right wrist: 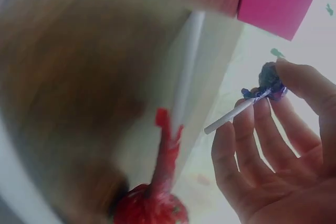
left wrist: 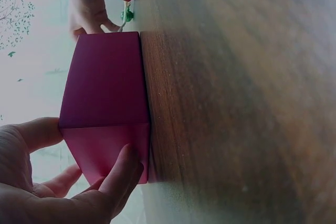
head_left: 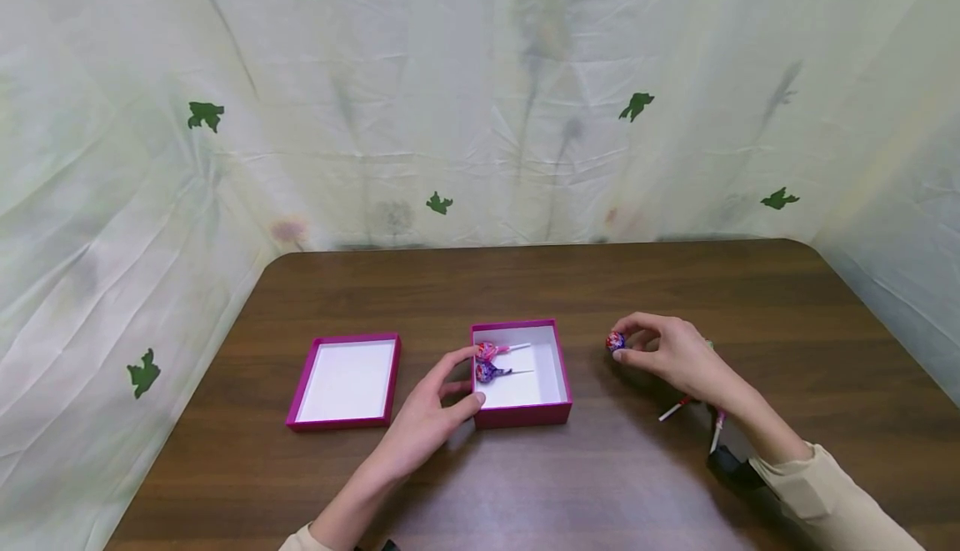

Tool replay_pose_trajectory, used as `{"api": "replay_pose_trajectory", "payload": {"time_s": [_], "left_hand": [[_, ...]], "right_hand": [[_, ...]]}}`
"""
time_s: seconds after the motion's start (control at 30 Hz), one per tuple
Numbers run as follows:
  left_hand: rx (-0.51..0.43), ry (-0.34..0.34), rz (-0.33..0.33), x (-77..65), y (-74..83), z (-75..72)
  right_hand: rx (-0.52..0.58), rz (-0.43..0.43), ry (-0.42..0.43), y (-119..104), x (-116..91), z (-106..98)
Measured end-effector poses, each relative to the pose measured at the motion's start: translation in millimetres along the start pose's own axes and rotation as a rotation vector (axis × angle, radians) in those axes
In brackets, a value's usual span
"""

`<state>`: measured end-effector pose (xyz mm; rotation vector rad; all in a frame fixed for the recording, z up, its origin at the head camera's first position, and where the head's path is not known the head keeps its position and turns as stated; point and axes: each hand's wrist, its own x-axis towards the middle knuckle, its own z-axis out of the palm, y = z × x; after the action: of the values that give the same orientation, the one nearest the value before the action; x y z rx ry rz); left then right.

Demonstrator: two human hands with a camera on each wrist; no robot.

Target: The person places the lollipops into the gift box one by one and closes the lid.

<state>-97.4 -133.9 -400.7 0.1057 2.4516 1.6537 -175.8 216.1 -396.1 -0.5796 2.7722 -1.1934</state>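
A magenta box [head_left: 522, 416] with a white inside stands on the table, holding a pink-wrapped lollipop [head_left: 487, 352] and a purple-wrapped lollipop [head_left: 487, 370]. Around its left side my left hand [head_left: 431, 412] rests, fingertips and thumb touching the wall; the left wrist view shows this grip on the box [left wrist: 105, 85] up close. To the right of the box, my right hand [head_left: 671, 355] pinches a lollipop in dark blue-purple wrapping [head_left: 615, 342] between thumb and fingers. Its white stick [right wrist: 229, 117] shows in the right wrist view, along the fingers.
A magenta lid [head_left: 343, 383] lies inside up, left of the box. Beneath the right forearm are more lollipops, including a red-wrapped one [right wrist: 152, 208] and a pink one [head_left: 721, 419]. Behind the wooden table [head_left: 525, 284] hangs a pale curtain [head_left: 480, 117].
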Motion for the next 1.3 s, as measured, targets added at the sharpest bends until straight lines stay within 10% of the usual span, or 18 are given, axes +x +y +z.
{"api": "replay_pose_trajectory", "payload": {"time_s": [0.93, 1.3], "left_hand": [[0.0, -0.007, 0.012, 0.2, -0.6, 0.3], [0.007, -0.003, 0.032, -0.3, -0.8, 0.2]], "right_hand": [[0.296, -0.221, 0.154, -84, -5, 15], [0.351, -0.295, 0.129, -78, 13, 33]]}}
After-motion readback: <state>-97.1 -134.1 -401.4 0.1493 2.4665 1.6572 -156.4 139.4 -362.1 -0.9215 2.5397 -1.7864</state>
